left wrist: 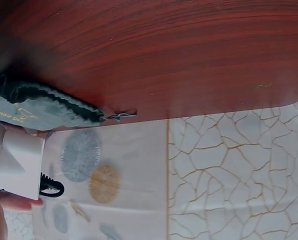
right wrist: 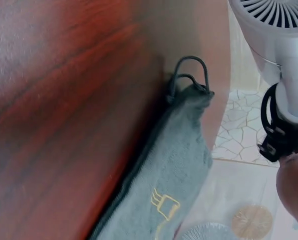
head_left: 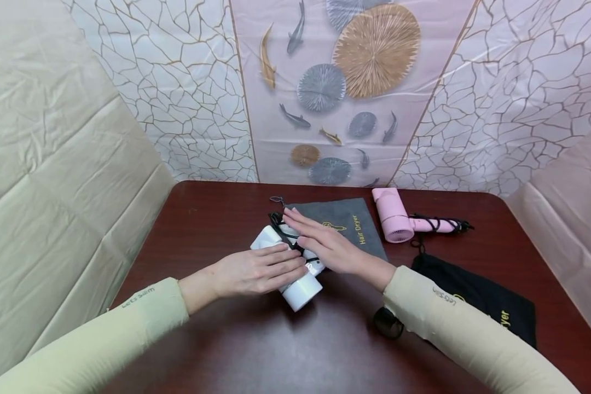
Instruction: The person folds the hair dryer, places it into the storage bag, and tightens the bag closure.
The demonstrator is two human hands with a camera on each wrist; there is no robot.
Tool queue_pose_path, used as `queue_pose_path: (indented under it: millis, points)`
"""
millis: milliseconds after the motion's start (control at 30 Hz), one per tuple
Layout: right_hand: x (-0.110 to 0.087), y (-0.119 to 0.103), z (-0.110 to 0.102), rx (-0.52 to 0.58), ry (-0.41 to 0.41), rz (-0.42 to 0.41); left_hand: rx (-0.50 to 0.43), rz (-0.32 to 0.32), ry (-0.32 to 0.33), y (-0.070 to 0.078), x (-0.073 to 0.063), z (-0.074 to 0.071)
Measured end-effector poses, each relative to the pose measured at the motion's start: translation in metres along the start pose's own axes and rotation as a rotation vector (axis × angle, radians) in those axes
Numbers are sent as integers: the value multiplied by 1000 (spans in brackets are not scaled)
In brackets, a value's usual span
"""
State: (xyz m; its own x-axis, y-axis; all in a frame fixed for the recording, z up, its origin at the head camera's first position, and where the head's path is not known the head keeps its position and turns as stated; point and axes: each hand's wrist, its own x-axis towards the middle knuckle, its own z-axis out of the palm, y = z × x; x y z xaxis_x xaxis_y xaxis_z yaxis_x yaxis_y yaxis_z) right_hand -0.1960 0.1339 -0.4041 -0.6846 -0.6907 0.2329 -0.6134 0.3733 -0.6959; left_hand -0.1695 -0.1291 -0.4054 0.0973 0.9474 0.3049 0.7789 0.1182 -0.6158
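A white hair dryer (head_left: 301, 293) with a black cord (head_left: 277, 220) bundled about it is between the two hands, over the middle of the table. My left hand (head_left: 258, 271) holds its barrel, fingers laid across the top. On the handle side, my right hand (head_left: 330, 246) holds the dryer near the cord, with its fingers long and its thumb hidden in the head view. The right wrist view shows the vented end of the dryer (right wrist: 269, 47) and the wound cord (right wrist: 279, 137) beside that hand. Behind the right hand lies a grey drawstring pouch (head_left: 359, 219) marked Hair Dryer.
A pink hair dryer (head_left: 393, 213) with black cord round its handle lies at the back right. Nearer, a black drawstring pouch (head_left: 465, 282) is partly covered by the right sleeve. A small dark round object (head_left: 387, 323) sits beside that forearm. Patterned curtains stand behind the table.
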Motion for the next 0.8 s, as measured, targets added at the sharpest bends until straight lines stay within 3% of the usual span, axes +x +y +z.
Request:
queue_pose_path:
  millis: [167, 433, 800]
  points:
    - [-5, 3, -14, -34, 0, 35, -56, -51, -11, -3, -13, -3]
    - [-24, 17, -27, -87, -27, 175, -75, -113, -72, 1, -39, 1]
    - [-35, 32, -29, -141, -63, 230, -158, -156, -121, 7, -62, 11]
